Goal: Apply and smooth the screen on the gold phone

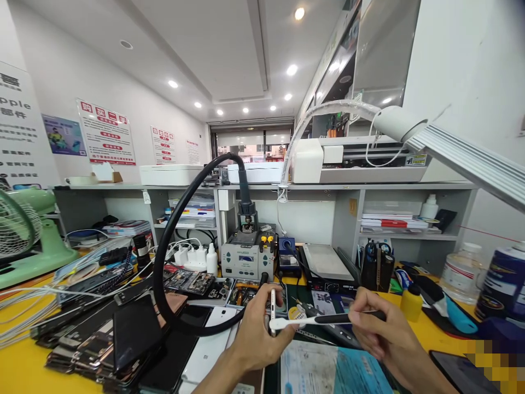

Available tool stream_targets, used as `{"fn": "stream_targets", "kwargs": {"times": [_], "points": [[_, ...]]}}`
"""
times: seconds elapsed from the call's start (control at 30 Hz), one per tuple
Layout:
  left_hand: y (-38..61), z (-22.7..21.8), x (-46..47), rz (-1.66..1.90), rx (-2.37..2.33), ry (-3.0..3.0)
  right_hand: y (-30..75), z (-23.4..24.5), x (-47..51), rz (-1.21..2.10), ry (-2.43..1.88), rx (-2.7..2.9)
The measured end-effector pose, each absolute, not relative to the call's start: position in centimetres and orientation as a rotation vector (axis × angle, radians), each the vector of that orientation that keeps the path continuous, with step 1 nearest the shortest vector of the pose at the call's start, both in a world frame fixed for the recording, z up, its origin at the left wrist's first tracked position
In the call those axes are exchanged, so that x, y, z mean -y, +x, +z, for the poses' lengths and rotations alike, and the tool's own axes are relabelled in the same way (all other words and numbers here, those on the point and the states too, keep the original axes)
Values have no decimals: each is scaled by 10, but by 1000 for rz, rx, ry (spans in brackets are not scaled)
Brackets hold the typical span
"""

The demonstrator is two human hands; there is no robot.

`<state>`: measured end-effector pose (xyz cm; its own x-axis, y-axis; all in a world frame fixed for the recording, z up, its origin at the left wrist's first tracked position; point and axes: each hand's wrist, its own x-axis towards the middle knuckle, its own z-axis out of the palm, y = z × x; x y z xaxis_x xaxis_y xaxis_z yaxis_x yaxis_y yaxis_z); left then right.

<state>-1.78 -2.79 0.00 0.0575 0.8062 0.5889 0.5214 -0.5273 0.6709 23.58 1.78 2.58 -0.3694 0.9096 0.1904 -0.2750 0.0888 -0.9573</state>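
Observation:
My left hand (254,336) is closed around a white phone (273,307), held upright with its narrow port edge facing me. Between the fingers of my right hand (379,325) is a toothbrush (328,319) with a black handle and a white neck. Its white head reaches the lower end of the phone's edge, beside my left thumb. The bristles cannot be made out. Below both hands lies a worn blue and white mat (324,366).
A thick black hose (158,273) loops up to a rework station (246,260). Stacked phone parts (102,342) and a white phone (209,353) lie at left. On the right stand a yellow bottle (410,302), a clear jug (461,273) and a lamp (471,156) overhead.

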Motion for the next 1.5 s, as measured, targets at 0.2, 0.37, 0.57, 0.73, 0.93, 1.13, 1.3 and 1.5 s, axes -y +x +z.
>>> {"fn": "stream_targets", "kwargs": {"times": [0.2,0.37,0.57,0.73,0.93,1.13,1.3,1.5], "points": [[-17,-1,28,1459,-1353,2060,234,30,-14,1500,-723,1258],[-17,1,28,1451,-1361,2062,232,35,-9,1490,-744,1265],[-17,1,28,1447,-1387,2057,234,33,-9,1372,-765,1340],[-17,1,28,1450,-1386,2066,237,28,-11,1256,-780,1397],[-18,0,27,1450,-1409,2061,237,27,-10,1170,-833,1450],[-17,-1,27,1433,-1431,2041,237,28,-8,1084,-884,1512],[-18,-1,28,1433,-1439,2036,238,27,-10,1023,-920,1550],[-17,-2,27,1428,-1437,2031,236,29,-8,1028,-920,1516]]}}
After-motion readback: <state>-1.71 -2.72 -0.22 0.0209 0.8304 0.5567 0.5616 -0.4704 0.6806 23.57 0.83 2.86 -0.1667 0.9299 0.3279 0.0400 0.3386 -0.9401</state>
